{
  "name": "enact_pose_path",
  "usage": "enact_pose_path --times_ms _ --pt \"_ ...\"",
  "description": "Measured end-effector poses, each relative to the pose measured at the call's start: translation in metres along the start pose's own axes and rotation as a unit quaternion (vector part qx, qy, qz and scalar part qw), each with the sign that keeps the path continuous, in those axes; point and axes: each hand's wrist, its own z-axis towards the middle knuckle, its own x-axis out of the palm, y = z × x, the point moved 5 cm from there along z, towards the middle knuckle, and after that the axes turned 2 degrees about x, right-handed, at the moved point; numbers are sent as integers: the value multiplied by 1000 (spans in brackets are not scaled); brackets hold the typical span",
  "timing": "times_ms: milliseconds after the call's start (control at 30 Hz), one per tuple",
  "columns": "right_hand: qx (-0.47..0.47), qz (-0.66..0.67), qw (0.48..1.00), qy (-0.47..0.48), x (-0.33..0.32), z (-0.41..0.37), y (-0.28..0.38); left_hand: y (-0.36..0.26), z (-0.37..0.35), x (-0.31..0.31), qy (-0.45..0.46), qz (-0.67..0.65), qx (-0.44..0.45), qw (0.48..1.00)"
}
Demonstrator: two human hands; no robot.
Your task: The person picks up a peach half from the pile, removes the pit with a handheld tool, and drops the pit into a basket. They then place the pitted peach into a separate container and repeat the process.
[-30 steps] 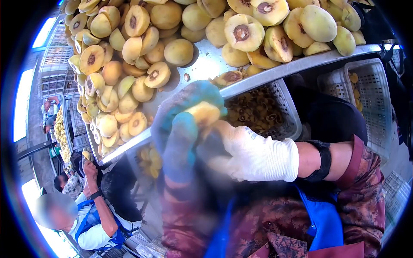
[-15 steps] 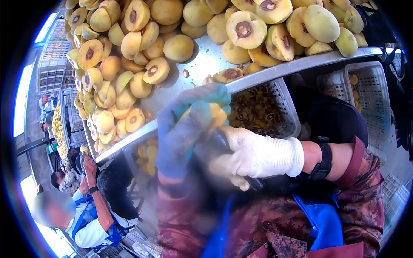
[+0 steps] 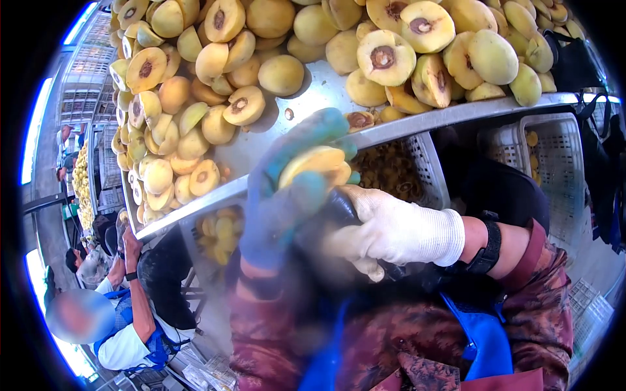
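Note:
My left hand, in a blue-green glove, is closed around a yellow peach just over the metal table's front edge. The glove is smeared by motion. My right hand wears a white knit glove and grips a black-handled tool, its upper end close beneath the peach. The tool's working end is hidden or too blurred to make out. Halved peaches, many showing brown pits or pit hollows, are heaped on the table beyond my hands.
The metal table rim runs between my hands and the heap. Below it stands a white crate of small brown-and-yellow pieces. More peaches lie under the table. Another white crate stands right. A co-worker sits at the left.
My left hand has turned slightly, so more of the peach shows. The right hand keeps its grip on the black-handled tool. The whole view has shifted a little.

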Motion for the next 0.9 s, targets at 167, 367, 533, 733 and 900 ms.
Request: enact_pose_path --times_ms 167,367,533,733,900 --pt "22 16 999 -35 5 -1 -7 7 -4 -8 0 32 -32 999" --pt "12 89 996 18 13 -2 -21 6 0 -11 61 136 -99 984" --pt "38 53 997 31 15 -6 -22 12 -4 -9 94 82 -118 985" --pt "16 189 975 119 18 -8 -27 11 -7 -6 102 5 -103 989" --pt "24 119 990 64 17 -3 -22 9 -7 -7 68 68 -76 992"
